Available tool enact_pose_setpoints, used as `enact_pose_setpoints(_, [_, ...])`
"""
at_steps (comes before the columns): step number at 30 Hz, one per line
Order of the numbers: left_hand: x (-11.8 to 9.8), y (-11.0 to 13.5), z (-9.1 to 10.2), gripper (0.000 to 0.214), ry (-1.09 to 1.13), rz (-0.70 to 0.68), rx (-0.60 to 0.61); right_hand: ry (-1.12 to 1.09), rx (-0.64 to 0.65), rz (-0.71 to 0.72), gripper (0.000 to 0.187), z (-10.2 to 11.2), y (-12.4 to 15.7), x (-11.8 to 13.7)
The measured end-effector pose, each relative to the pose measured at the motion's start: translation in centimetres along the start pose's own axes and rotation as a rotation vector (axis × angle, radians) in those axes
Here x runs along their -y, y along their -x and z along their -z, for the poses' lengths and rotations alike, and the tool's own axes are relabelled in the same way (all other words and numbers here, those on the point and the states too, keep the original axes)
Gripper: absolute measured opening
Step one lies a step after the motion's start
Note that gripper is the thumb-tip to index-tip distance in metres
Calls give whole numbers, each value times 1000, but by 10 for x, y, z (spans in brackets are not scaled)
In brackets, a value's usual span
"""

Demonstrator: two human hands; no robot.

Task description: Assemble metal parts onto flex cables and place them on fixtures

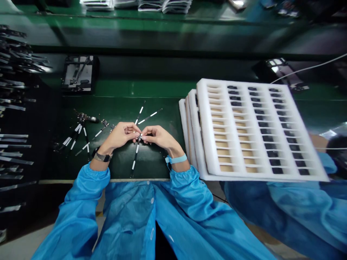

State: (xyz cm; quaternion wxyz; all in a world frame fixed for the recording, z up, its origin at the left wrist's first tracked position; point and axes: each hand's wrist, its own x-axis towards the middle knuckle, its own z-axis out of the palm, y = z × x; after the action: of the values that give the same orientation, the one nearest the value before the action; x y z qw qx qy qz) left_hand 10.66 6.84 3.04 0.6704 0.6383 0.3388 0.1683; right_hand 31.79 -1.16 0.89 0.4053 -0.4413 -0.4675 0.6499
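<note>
The bare left hand point(120, 135) and right hand point(159, 138) curl inward over a dark green bench mat point(151, 168), their fingertips meeting in a tight pinch on the upper end of a narrow black ribbon strip with white bands point(135, 159). The strip hangs toward the near edge of the mat, apparently so both hands can steady that one small end together. The fingertips hide exactly what they grip there. A steel-link watch point(102, 156) sits on the left wrist and a pale blue wristband point(175, 159) on the right. Two more banded black strips point(149, 116) lie fanned out beyond the hands, and further strips spread around a small circuit assembly point(84, 117) to the left, seemingly to keep them from overlapping. To the right, stacked white foam trays point(255, 130) hold small dark parts in separate slots, which looks meant to keep them apart; the tan slots at the tray's left are hard to make out. A blue sleeve point(271, 213) runs off the right edge, its hand hidden
</note>
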Motion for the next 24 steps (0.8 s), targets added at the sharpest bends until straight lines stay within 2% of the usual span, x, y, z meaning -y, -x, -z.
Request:
enact_pose_setpoints(5, [5, -2, -2, 23, 4, -9, -11, -5, -17, -1, 34, 1, -1, -4])
enact_pose_setpoints(8, [1, -1, -1, 24, 7, -11, -3, -16, 5, -13, 37, 0, -1, -5])
enact_pose_setpoints(12, [-22, 17, 14, 26, -2, -18, -1, -37, -44, 34, 43, -4, -2, -4])
enact_pose_setpoints(15, [-43, 46, 37, 22, -12, -85, -159, -13, -188, 94, 44, -4, -3, -4])
enact_pose_setpoints(17, [-51, 66, 53, 20, -28, -108, -252, 42, -289, 113, 41, -3, -4, -4])
enact_pose_setpoints(19, [-52, 81, 65, 21, -60, -70, -258, 147, -349, 150, 34, -5, -4, -5])
enact_pose_setpoints(21, [-45, 85, 73, 24, -112, 11, -202, 294, -344, 226, 25, -12, -5, -4])
enact_pose_setpoints(24, [-26, 75, 75, 28, -256, 74, -125, 530, -253, 360, 17, -29, -5, -5])
